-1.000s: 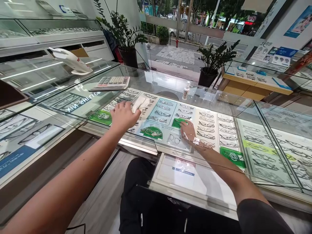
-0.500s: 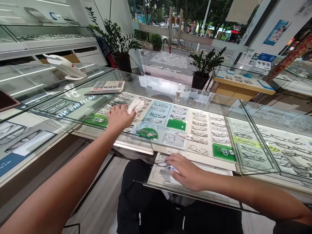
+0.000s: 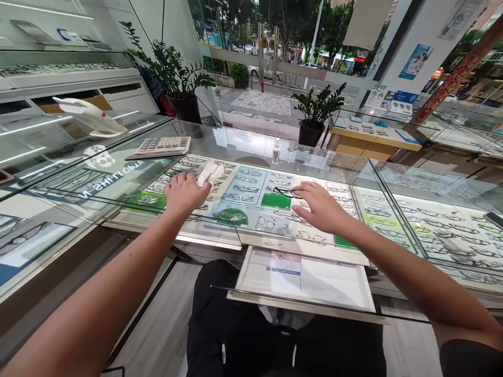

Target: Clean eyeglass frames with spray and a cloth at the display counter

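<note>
White cloth (image 3: 210, 172) sits bunched under the fingertips of my left hand (image 3: 184, 191), which is curled down on it and presses it to the top of the glass counter (image 3: 220, 139), in the left half of the pane and back from the near edge. My right hand (image 3: 322, 207) lies over the middle of the same pane, close to the near edge, fingers stretched forward and nearly flat. Their tips meet a pair of dark-framed glasses (image 3: 282, 191) that rests on the glass above a green card in the display below. I cannot tell whether the fingers pinch the frame or only touch it.

Rows of spectacles (image 3: 334, 196) lie on printed cards under the pane. A shallow white tray (image 3: 334, 280) stands pulled out below the near edge, over my lap. A calculator (image 3: 161, 147) lies towards the far left corner, well apart from the cloth, and a small white bottle (image 3: 276, 151) stands near the far edge. A white handheld device (image 3: 88, 116) sits on the neighbouring case to the left.
</note>
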Motion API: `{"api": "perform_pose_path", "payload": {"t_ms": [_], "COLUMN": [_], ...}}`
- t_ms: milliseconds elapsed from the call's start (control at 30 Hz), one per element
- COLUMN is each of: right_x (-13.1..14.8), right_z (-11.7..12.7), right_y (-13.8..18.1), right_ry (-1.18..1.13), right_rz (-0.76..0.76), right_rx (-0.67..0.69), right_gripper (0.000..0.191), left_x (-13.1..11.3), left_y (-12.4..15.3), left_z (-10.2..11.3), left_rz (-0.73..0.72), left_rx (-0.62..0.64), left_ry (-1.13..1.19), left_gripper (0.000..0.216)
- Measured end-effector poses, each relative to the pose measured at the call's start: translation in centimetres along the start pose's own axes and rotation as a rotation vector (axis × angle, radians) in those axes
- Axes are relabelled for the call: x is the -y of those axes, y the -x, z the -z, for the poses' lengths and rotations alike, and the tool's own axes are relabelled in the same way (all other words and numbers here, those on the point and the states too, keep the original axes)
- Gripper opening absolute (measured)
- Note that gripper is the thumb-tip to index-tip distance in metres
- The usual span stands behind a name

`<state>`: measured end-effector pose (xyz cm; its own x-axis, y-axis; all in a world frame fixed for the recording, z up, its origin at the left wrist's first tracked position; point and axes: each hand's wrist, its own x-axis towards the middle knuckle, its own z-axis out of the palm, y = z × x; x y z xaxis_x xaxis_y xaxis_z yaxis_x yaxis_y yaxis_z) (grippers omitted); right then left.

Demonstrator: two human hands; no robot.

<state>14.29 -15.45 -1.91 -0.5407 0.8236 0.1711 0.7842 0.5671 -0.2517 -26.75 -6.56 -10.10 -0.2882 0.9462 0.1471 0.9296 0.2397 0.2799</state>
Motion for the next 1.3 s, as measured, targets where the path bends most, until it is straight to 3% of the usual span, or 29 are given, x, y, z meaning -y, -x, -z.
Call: {"api": "perform_pose_path", "payload": {"t_ms": [200,367,500,800,900,967,1033,1167,1300], "right_x": [-1.9,-2.6,-3.8,-7.7,-6.1,-3.4,-0.1,4.4,2.4], "right_z": [-3.3,-4.4,-4.7,-3.5,-2.3,-1.7,-2.1,-7.2,-15.0], "right_y": [-1.1,-0.7,-1.0,-2.6,-1.7,-0.1,2.1,6.1,6.3], "right_ry": [0.097,0.134,0.161,0.194,0.159,0.029,-0.181,-0.372,-0.179], "right_rz": [-0.051,-0.023,-0.009,-0.027,-0.024,0.012,0.075,0.253,0.259], "right_rx": [0.093,0.065,0.025,0.047,-0.024,-0.074,-0.028,0.253,0.285], "right_gripper": [0.056,0.047,0.036,0.036,0.033,0.027,0.023,0.021,0.022], "left_x": [-0.2,-0.1,0.2,0.1,-0.1,-0.2,-0.2,-0.1,0.2], "left_y": [0.1,0.0,-0.2,-0.3,-0.1,-0.1,0.0,-0.3,-0.5], "left_z": [0.2,-0.1,-0.4,-0.2,-0.1,-0.1,-0.1,-0.4,-0.6], "left_rz": [0.007,0.007,-0.002,0.005,0.011,0.011,0.010,0.011,0.012], "left_rx": [0.006,-0.006,-0.017,-0.018,-0.010,-0.015,-0.022,-0.019,-0.016], "left_ry": [-0.020,-0.023,-0.023,-0.027,-0.034,-0.034,-0.037,-0.046,-0.044], "left_gripper": [0.087,0.085,0.085,0.085,0.083,0.082,0.080,0.080,0.080]}}
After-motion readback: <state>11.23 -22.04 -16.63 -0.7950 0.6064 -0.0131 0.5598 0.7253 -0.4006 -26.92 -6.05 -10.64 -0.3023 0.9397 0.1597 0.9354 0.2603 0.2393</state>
